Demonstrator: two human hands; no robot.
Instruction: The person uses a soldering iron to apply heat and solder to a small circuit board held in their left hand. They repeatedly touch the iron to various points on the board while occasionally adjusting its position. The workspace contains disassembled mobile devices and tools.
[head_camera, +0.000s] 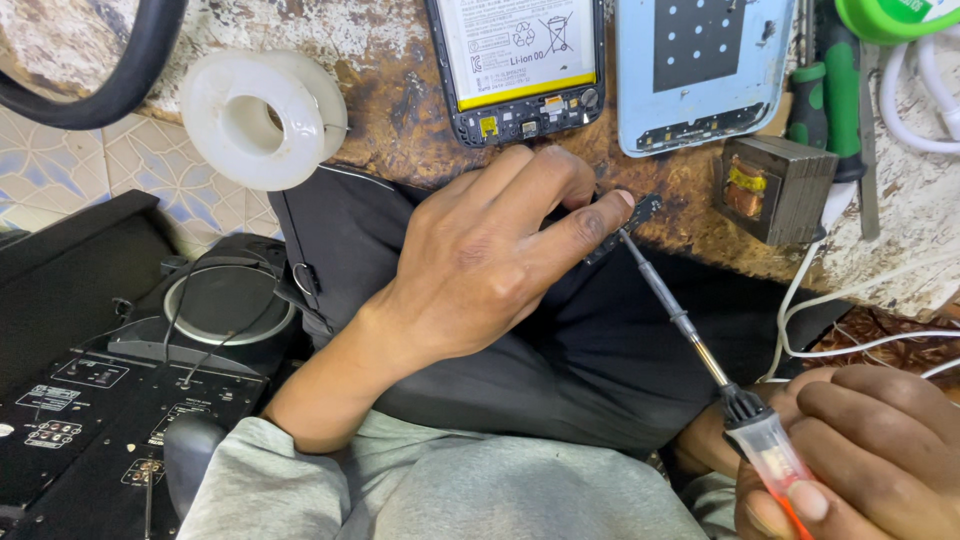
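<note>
My left hand (490, 255) reaches over my lap to the worn wooden bench edge and pinches a small dark circuit board (640, 212) between thumb and forefinger. My right hand (860, 455) at the lower right grips the clear orange handle of a soldering iron (700, 345). Its metal shaft slants up and left, and the tip meets the small board beside my left fingertips. An opened phone (520, 70) with its battery exposed lies on the bench just above my left hand.
A pale blue phone back cover (700, 70) lies right of the phone. A small transformer (775, 185), green-handled screwdrivers (835, 90), white cables (860, 330) and an empty white spool (262, 118) sit around. A black speaker unit (130, 370) stands at the lower left.
</note>
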